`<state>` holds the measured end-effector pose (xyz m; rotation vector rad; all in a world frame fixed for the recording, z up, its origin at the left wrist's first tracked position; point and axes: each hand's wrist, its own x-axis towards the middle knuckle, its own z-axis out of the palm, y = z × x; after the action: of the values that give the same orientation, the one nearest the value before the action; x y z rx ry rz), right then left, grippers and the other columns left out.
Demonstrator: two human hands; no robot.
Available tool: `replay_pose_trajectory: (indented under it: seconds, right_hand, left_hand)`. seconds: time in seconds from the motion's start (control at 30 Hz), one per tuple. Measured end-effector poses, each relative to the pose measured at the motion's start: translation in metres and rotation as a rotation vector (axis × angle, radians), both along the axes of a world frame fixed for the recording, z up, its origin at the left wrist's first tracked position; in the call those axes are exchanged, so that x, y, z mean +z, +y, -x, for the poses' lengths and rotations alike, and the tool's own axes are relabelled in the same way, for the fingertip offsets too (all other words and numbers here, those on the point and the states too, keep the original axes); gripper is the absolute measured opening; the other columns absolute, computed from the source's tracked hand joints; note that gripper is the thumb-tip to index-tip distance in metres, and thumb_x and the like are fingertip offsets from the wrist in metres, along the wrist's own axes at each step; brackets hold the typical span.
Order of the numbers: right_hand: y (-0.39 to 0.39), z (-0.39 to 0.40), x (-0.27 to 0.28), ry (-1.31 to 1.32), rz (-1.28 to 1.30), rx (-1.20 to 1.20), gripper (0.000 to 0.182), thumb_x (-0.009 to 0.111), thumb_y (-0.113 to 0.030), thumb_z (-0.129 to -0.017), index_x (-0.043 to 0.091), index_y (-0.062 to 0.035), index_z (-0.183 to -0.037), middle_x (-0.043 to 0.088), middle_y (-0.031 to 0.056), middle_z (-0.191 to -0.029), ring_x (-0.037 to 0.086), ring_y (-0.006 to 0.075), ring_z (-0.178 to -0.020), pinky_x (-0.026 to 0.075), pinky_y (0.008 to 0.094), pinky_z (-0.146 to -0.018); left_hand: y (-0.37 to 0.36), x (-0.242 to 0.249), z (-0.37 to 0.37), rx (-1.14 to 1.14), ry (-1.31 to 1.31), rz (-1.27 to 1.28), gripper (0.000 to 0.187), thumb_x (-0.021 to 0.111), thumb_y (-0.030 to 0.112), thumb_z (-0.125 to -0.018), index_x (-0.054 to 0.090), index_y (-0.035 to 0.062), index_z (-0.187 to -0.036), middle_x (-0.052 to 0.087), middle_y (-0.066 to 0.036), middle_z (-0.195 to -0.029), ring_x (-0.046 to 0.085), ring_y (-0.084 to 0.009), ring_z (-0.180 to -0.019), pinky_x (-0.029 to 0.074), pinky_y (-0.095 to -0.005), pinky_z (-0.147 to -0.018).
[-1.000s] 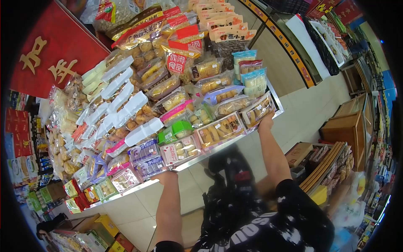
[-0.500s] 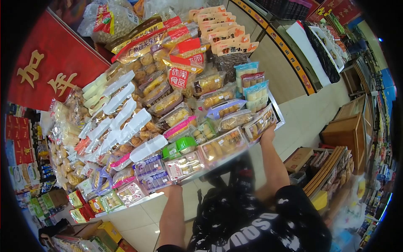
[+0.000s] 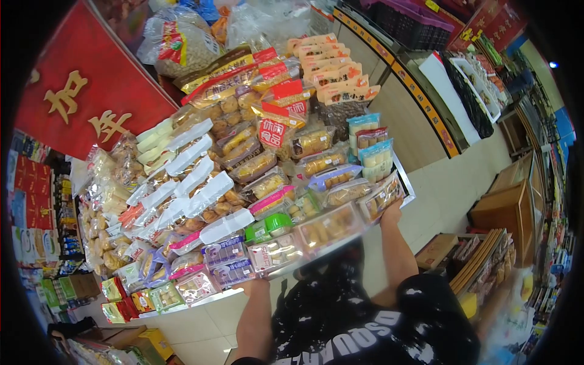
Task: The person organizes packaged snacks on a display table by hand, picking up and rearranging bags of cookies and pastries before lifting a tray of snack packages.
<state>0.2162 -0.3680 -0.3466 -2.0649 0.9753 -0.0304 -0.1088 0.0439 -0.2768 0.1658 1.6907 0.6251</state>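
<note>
Close to the front right corner of a slanted snack display, my right hand point(image 3: 391, 213) curls round the end of a clear bag of pastries point(image 3: 378, 199); part of its fingers is hidden. My left hand point(image 3: 252, 286) reaches to the display's front edge, just below a purple-labelled pack point(image 3: 235, 272), with its fingers mostly hidden under the edge. Between the hands lie a clear box of pastries point(image 3: 328, 228) and a pink-labelled box point(image 3: 275, 254). Behind them sit a green-topped pack point(image 3: 278, 222) and a lilac bag point(image 3: 334, 176).
Orange-topped pouches point(image 3: 347, 79) and large bags of nuts point(image 3: 188, 52) stand at the back. A red banner point(image 3: 91, 91) hangs at left. At right are a yellow-lettered counter edge point(image 3: 420, 100), a wooden cabinet point(image 3: 502, 204) and cartons point(image 3: 435, 249) on the floor.
The view has shifted, so the display sits a little lower and further right. Both hands keep their places along its front edge, and the packs keep their arrangement.
</note>
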Motion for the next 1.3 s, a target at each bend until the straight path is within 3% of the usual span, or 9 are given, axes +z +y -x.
replay_pose_trajectory:
  seconds: [0.07, 0.1, 0.7, 0.87, 1.0, 1.07, 1.2, 1.27, 1.3]
  right_hand:
    - [0.039, 0.008, 0.079, -0.109, -0.471, -0.38, 0.088, 0.051, -0.071, -0.089, 0.056, 0.0049, -0.134, 0.063, 0.0256, -0.123, 0.063, 0.0409, -0.108, 0.05, 0.0481, -0.092]
    - [0.053, 0.014, 0.105, -0.041, -0.371, -0.329, 0.097, 0.041, -0.075, -0.09, 0.061, 0.0141, -0.123, 0.064, 0.0257, -0.124, 0.061, 0.037, -0.116, 0.047, 0.0426, -0.099]
    - [0.041, 0.015, 0.093, -0.025, -0.352, -0.2, 0.094, 0.038, -0.073, -0.092, 0.059, 0.011, -0.128, 0.063, 0.0222, -0.127, 0.061, 0.0351, -0.115, 0.048, 0.0414, -0.098]
    - [0.044, 0.018, 0.092, -0.19, -0.532, -0.194, 0.094, 0.038, -0.073, -0.093, 0.058, 0.0122, -0.128, 0.062, 0.0237, -0.128, 0.061, 0.0346, -0.116, 0.048, 0.0413, -0.098]
    - [0.035, 0.017, 0.086, -0.094, -0.496, -0.193, 0.096, 0.041, -0.074, -0.091, 0.057, 0.0135, -0.127, 0.062, 0.0238, -0.127, 0.061, 0.0343, -0.115, 0.048, 0.0411, -0.098]
    - [0.019, 0.009, 0.05, -0.016, -0.25, -0.158, 0.097, 0.044, -0.075, -0.089, 0.058, 0.0144, -0.125, 0.063, 0.0236, -0.126, 0.062, 0.0344, -0.113, 0.048, 0.0413, -0.097]
    - [0.032, 0.012, 0.072, -0.01, -0.362, -0.305, 0.098, 0.045, -0.075, -0.087, 0.059, 0.0149, -0.124, 0.063, 0.0242, -0.125, 0.062, 0.035, -0.113, 0.048, 0.0419, -0.097]
    - [0.019, 0.011, 0.049, -0.047, -0.267, -0.168, 0.098, 0.044, -0.075, -0.088, 0.06, 0.015, -0.123, 0.064, 0.0246, -0.124, 0.062, 0.0356, -0.112, 0.048, 0.0423, -0.096]
    - [0.016, 0.012, 0.05, -0.057, -0.23, -0.126, 0.097, 0.044, -0.075, -0.088, 0.06, 0.015, -0.123, 0.064, 0.0248, -0.124, 0.062, 0.0359, -0.112, 0.048, 0.0424, -0.096]
  left_hand:
    - [0.0, -0.001, 0.001, 0.008, -0.015, 0.002, 0.061, 0.043, 0.045, -0.094, 0.028, 0.0163, -0.146, 0.055, -0.009, -0.134, 0.059, -0.0291, -0.11, 0.055, -0.0463, -0.083]
    - [0.0, -0.002, 0.001, 0.014, -0.026, 0.005, 0.061, 0.044, 0.044, -0.094, 0.027, 0.0163, -0.146, 0.055, -0.009, -0.134, 0.059, -0.0291, -0.11, 0.055, -0.0462, -0.083]
    - [-0.003, -0.002, 0.015, 0.06, -0.023, 0.007, 0.065, 0.051, 0.025, -0.095, 0.015, 0.0178, -0.15, 0.055, -0.01, -0.133, 0.06, -0.0285, -0.11, 0.056, -0.0454, -0.082]
    - [-0.003, 0.003, 0.016, 0.068, -0.001, 0.002, 0.069, 0.053, 0.019, -0.096, 0.012, 0.0182, -0.151, 0.054, -0.011, -0.133, 0.06, -0.0284, -0.11, 0.057, -0.0452, -0.082]
    - [-0.007, 0.002, 0.023, 0.053, 0.057, -0.009, 0.072, 0.054, 0.015, -0.096, 0.009, 0.0185, -0.152, 0.054, -0.011, -0.132, 0.06, -0.0282, -0.11, 0.057, -0.045, -0.082]
    - [-0.009, 0.004, 0.026, 0.046, 0.09, -0.015, 0.074, 0.055, 0.013, -0.096, 0.008, 0.0187, -0.152, 0.054, -0.011, -0.132, 0.06, -0.0282, -0.11, 0.057, -0.0449, -0.082]
    - [-0.011, 0.012, 0.03, 0.022, 0.157, -0.026, 0.077, 0.057, 0.008, -0.096, 0.005, 0.019, -0.153, 0.054, -0.011, -0.132, 0.06, -0.028, -0.11, 0.058, -0.0447, -0.082]
    - [-0.011, 0.018, 0.029, 0.009, 0.155, -0.041, 0.079, 0.057, 0.006, -0.097, 0.004, 0.0192, -0.153, 0.054, -0.011, -0.132, 0.06, -0.028, -0.11, 0.058, -0.0446, -0.082]
    - [-0.01, 0.019, 0.03, -0.032, 0.086, -0.034, 0.067, 0.055, 0.01, -0.099, 0.013, 0.0164, -0.15, 0.055, -0.012, -0.129, 0.06, -0.0277, -0.108, 0.057, -0.0443, -0.082]
